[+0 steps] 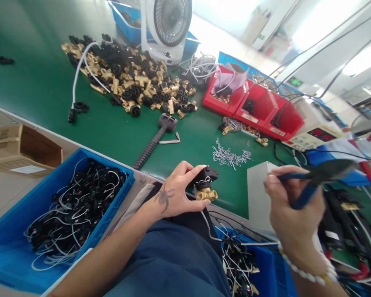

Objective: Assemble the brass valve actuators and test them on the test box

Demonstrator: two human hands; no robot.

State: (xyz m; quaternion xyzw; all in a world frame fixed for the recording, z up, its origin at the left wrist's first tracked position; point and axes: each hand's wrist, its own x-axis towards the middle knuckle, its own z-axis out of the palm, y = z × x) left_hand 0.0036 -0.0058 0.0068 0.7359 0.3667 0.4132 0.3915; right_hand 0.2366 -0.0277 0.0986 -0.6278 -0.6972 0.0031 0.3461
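Note:
My left hand point(181, 192) grips a brass valve point(205, 194) with a black plastic body on top, near the table's front edge. A thin metal clip shows at the joint between brass and black, and a grey cable hangs below. Off to the right, my right hand point(293, 206) is closed round the blue handles of a pair of pliers point(317, 175); its dark jaws point right and are blurred. Beyond the valve, a scatter of small wire clips point(230, 156) lies on the green table point(191, 140).
Brass-and-black fittings point(136, 78) are heaped at the back left, before a white fan point(168, 29). A black mallet point(156, 138) lies nearer. Red bins point(256, 105) stand behind the clips. A blue crate point(6, 251) of cabled parts is at left; another blue crate point(266, 264) is below right.

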